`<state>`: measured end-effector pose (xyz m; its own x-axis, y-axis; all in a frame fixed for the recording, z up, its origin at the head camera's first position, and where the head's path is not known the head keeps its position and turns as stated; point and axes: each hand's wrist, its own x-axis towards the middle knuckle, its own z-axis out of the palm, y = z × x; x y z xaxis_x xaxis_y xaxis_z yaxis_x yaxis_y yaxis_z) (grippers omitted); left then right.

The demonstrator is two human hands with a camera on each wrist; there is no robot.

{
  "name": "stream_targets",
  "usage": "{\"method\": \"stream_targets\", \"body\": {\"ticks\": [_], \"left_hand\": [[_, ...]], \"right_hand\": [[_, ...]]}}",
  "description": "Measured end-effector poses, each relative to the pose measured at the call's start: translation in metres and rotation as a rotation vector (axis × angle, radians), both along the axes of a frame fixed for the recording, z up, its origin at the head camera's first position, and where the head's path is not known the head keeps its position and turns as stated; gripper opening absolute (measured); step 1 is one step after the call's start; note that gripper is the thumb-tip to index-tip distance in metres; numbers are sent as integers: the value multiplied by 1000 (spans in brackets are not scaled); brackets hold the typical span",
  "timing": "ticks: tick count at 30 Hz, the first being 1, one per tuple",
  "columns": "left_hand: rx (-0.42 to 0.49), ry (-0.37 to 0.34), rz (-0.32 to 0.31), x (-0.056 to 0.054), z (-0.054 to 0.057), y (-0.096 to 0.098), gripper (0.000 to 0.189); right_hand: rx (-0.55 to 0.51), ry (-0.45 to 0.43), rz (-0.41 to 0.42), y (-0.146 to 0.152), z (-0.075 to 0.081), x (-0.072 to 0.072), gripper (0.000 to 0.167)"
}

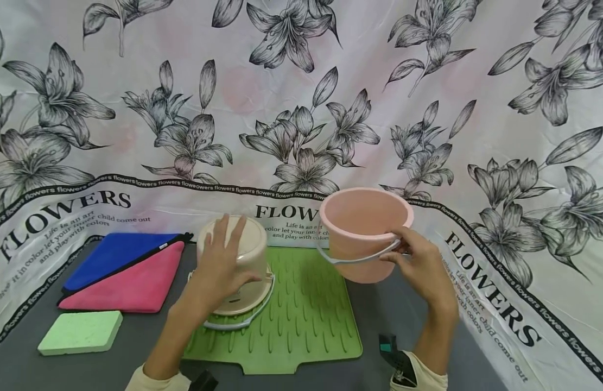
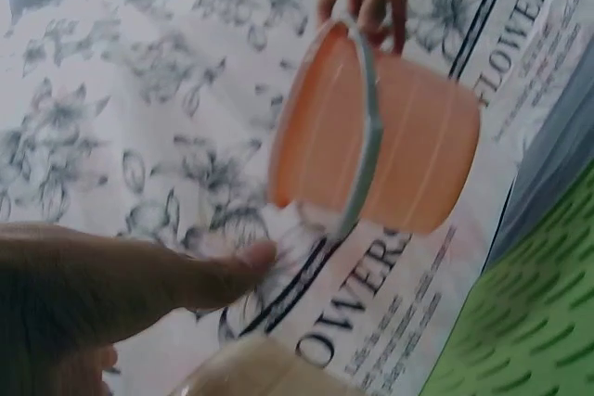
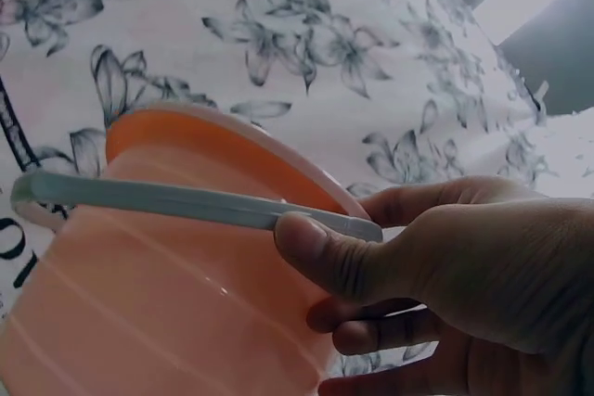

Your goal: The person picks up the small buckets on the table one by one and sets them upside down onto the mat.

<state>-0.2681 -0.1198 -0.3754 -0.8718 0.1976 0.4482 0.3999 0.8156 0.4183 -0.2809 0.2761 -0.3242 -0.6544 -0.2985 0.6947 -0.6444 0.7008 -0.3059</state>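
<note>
A pink bucket [image 1: 352, 247] is held up over the right part of the green mat [image 1: 311, 309], slightly tilted, its mouth upward. My right hand [image 1: 420, 266] pinches its rim and the end of its grey handle [image 3: 186, 201], thumb on the handle. A cream bucket [image 1: 254, 247] stands upside down on the mat's left part, its grey handle lying round the rim. Over its upturned base is my left hand [image 1: 218, 266], fingers straight and spread; whether they touch it I cannot tell. In the left wrist view the thumb [image 2: 223, 275] points towards the pink bucket.
Left of the mat, a blue and pink zipped pouch [image 1: 130, 277] lies on the grey table [image 1: 150, 336]. A light green sponge [image 1: 80, 332] sits in front of it. A white flower-printed cloth [image 1: 184, 49] hangs behind and along both sides.
</note>
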Motion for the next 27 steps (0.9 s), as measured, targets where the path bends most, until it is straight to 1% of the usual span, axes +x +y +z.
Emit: {"method": "stream_targets", "body": {"ticks": [3,5,6,7,8,11,13,14,15,16,18,19,22,23,24,27], "left_hand": [[-2,99,-107,3,4,17,123],[16,134,-172,5,5,24,123],[23,148,-192,6,4,27,123],[31,153,-201,7,4,29,123],[46,150,-208,8,3,31,123],[71,151,-214,9,0,33,126],[73,178,-220,8,-1,32,132],[73,198,-228,7,-2,32,136],[66,227,-236,6,-3,32,141],[57,264,-246,5,-4,31,145],[29,367,-265,2,-6,30,153],[20,419,-275,0,-7,29,157],[-13,614,-289,-5,-10,29,161],[-20,676,-297,-7,-11,29,159],[-25,741,-310,-9,-11,29,152],[-19,934,-364,-14,-10,29,121]], "right_hand": [[-19,14,64,-5,5,2,59],[-49,6,141,-5,7,4,60],[-71,-6,190,-4,7,5,61],[-94,-16,247,-3,7,6,60],[-126,-26,320,-2,7,7,59],[-219,-56,564,2,5,8,50],[-268,-59,720,4,4,6,48],[-288,-61,787,4,4,5,48],[-303,-59,836,4,3,3,49],[-318,-52,876,4,2,1,47],[-345,-33,919,2,0,-2,42],[-360,-28,931,2,-2,-3,39],[-395,-28,937,-1,-5,-7,32],[-399,-33,931,-2,-6,-8,31],[-403,-42,933,-3,-7,-9,31],[-396,-55,922,-4,-8,-11,34]]}}
